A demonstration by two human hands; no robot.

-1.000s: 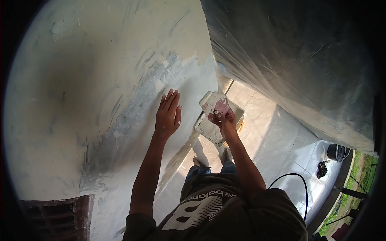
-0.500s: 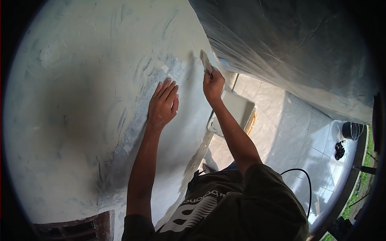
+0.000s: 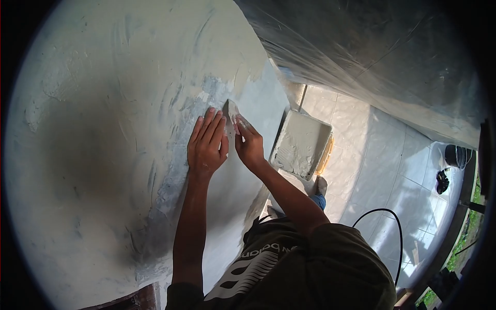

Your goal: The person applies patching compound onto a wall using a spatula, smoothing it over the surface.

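Observation:
My left hand [image 3: 206, 144] lies flat on the wall [image 3: 103, 206], fingers stretched out over a patchy grey-blue strip of plaster. Just to its right, my right hand [image 3: 249, 147] grips a putty knife [image 3: 231, 114], whose blade meets the wall near my left fingertips. Whitish filler is smeared on the knife and on the fingers that hold it. Below and to the right, a tray [image 3: 325, 145] holds wet grey-white filler [image 3: 299, 137]. The putty knife's handle is mostly hidden in my right hand.
Plastic sheeting [image 3: 372, 57] hangs on the upper right. Light tiles [image 3: 382, 150] cover the floor, where a black bucket [image 3: 455, 156] and a small dark item [image 3: 442, 182] stand far right. A black cable [image 3: 398, 227] loops by my side. A dark wooden frame [image 3: 139, 299] borders the wall's bottom.
My right hand has brought the putty knife left and down across the wall, close to my left hand. The left hand stays flat on the wall. More of the tray now shows.

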